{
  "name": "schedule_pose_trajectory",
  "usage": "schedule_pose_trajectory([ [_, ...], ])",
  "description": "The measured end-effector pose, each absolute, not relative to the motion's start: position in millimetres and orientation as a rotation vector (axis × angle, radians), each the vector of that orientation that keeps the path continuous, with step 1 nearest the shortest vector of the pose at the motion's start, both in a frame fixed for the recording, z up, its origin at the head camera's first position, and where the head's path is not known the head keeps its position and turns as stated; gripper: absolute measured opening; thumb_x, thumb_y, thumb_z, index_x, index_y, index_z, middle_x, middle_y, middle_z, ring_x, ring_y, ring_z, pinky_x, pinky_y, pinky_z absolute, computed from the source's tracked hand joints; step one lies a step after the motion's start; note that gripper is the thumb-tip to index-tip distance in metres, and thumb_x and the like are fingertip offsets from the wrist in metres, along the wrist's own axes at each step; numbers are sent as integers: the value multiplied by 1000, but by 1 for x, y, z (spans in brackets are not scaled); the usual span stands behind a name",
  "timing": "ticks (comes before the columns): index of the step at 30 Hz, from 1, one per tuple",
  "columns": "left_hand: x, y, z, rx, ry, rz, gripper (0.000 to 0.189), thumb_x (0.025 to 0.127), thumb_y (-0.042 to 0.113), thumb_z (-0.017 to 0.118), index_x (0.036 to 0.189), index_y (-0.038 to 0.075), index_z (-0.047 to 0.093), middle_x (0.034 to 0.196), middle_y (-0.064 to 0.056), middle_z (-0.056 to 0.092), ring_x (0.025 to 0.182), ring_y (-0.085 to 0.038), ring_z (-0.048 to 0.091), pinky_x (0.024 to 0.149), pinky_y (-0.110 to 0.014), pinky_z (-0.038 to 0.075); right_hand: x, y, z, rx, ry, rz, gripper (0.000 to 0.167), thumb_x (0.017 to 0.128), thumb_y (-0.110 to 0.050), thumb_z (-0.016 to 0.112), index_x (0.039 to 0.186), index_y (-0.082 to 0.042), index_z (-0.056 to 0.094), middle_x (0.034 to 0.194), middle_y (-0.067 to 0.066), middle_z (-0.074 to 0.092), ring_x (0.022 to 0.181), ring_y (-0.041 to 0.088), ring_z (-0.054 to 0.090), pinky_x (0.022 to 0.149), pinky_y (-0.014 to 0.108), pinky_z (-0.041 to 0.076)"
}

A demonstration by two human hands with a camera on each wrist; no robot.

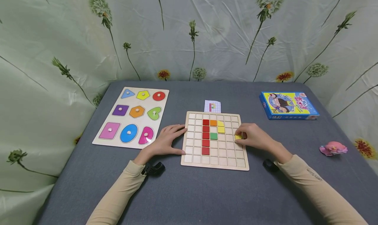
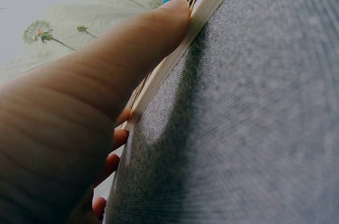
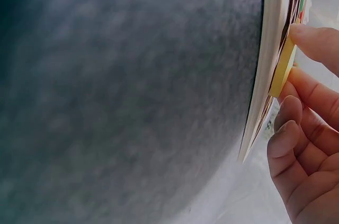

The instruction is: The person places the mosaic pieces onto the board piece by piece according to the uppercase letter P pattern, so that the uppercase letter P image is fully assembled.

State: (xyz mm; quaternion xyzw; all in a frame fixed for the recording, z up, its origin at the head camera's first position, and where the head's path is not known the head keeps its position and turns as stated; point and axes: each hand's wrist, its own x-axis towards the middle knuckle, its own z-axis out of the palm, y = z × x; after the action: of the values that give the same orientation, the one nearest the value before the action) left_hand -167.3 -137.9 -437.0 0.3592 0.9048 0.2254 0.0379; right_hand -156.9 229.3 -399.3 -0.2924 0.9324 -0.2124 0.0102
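Note:
A wooden grid board [image 1: 227, 153] lies in the middle of the table, in front of me. My right hand [image 1: 256, 137] pinches a yellow square tile [image 3: 283, 73] between thumb and fingers, over the board's right edge column. On the left side, my left hand [image 1: 165, 141] rests with spread fingers along the board's edge, its thumb [image 2: 164, 23] against the rim. Within the grid stand a column of red tiles [image 1: 205, 135], an orange tile [image 1: 213, 123], a green tile [image 1: 214, 136] and two yellow pieces [image 1: 220, 129], the upper one with a cut corner.
Behind the board, partly under its far edge, lies a small pattern card [image 1: 212, 106]. A shape-puzzle board [image 1: 118, 95] with knobbed pieces is at the left. At the right are a blue and yellow box [image 1: 287, 105] and a pink toy [image 1: 333, 148]. A floral curtain [image 1: 177, 37] hangs behind.

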Motion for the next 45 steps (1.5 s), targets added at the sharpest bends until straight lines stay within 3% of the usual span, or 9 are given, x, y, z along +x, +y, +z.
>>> schedule_pose_trajectory([
  [45, -168, -138, -438, 1076, 2771, 677, 88, 72, 49, 74, 144, 14, 38, 151, -9, 35, 139, -31, 28, 109, -58, 20, -166, 176, -399, -1012, 2900, -536, 20, 77, -23, 76, 91, -9, 73, 83, 0, 62, 72, 7, 46, 63, 20, 39],
])
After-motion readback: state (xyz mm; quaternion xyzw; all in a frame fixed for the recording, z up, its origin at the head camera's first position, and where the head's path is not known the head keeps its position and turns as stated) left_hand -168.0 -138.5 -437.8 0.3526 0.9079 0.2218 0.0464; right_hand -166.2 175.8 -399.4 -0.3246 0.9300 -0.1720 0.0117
